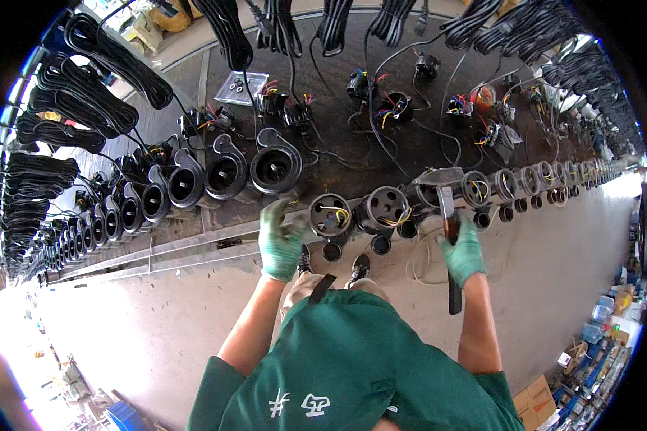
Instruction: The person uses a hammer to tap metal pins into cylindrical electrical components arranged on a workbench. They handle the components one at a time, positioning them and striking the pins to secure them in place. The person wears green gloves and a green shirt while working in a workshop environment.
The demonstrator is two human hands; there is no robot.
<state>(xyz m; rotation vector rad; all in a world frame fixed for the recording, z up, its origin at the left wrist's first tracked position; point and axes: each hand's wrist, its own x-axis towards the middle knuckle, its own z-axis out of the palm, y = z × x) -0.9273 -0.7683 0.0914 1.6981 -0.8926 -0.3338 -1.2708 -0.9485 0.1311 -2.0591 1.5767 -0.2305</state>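
My right hand [465,253], in a green glove, is closed round the handle of a hammer [448,223]. The hammer's metal head points toward the bench, over one of the round black housings with wires. My left hand [279,241], gloved the same, is at the bench's front edge with fingers loosely bent and thumb apart; I see nothing held in it. Just right of it stands a round housing [331,215] with yellow and white wires, and beside that another such housing [387,207]. Beyond my left hand lies a black snail-shaped blower casing [275,169].
Blower casings line the dark bench [216,75] to the left; wired housings continue along its edge to the right. Small motors [397,106] with coloured wires and a clear tray [242,88] lie farther back. Coiled black cables [226,32] hang above. Cardboard boxes [535,402] stand lower right.
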